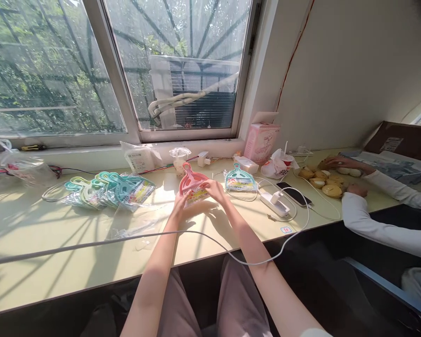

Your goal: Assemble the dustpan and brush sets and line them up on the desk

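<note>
A pink mini dustpan with a brush (192, 179) and a printed label is held upright at the middle of the table, its handle loop pointing up. My left hand (181, 204) grips its lower left side, and my right hand (214, 191) has its fingers closed on the right edge near the label. To the right stands a teal dustpan set (239, 179) in clear wrapping. On the left, several teal and pale green dustpan sets (121, 187) lie overlapped in clear plastic bags. Between my arms and that pile is a crumpled clear plastic wrapper (133, 230).
A grey cable (91, 244) runs across in front of my forearms. To the right are a white power strip (274, 204), a phone (294, 194) and a pink box (261, 142). Another person's hands (356, 189) rest by several yellowish round items (331, 187). A cup (180, 161) stands by the window.
</note>
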### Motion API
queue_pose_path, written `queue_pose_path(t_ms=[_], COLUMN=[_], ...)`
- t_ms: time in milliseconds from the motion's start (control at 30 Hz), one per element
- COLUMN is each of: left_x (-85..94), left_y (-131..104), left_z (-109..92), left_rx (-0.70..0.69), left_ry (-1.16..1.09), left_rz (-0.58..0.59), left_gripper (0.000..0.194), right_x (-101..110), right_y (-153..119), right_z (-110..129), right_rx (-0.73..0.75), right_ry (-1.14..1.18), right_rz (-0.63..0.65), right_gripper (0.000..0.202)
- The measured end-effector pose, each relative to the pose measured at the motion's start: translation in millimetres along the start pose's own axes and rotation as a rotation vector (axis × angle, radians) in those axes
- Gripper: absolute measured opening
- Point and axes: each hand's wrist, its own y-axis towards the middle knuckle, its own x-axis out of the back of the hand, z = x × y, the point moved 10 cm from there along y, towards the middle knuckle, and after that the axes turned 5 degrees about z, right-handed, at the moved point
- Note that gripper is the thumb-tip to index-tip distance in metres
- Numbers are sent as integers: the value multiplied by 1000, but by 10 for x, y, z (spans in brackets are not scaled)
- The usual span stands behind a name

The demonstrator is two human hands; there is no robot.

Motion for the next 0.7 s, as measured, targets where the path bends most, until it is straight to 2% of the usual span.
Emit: queue_pose_path(t_ms=[167, 233, 267, 333, 400, 467, 567, 633, 700], left_x=[14, 61, 106, 211, 292, 330, 363, 381, 368], left_y=[11, 20, 25, 35, 45, 53, 47, 40, 41], left_z=[72, 73, 69, 53, 36, 41, 95, 136, 141], left_rx=[-9, -19, -23, -31, -42, -46, -31, -13, -1], left_ry=[-66, -68, -58, -24, 7, 18, 16, 8, 7], left_rz=[-13, -37, -64, -130, -173, -180, -186, -206, -223], left_gripper=[110, 114, 116, 119, 119, 114, 106, 105, 104], right_x=[-37, 31, 89, 185, 122, -182, -762, -937, -977], right_y=[5, -68, -128, -283, -402, -387, -251, -215, -215], right_z=[-14, -15, -39, -174, -408, -622, -660, -652, -707], right_rx=[5, 19, 3, -102, -263, -383, -400, -384, -392], right_ry=[-130, -183, -186, -118, 74, 380, 814, 951, 1010], right_rz=[-35, -158, -255, -461, -560, -460, -153, -84, -110], right_gripper=[20, 13, 18, 33, 44, 47, 42, 39, 35])
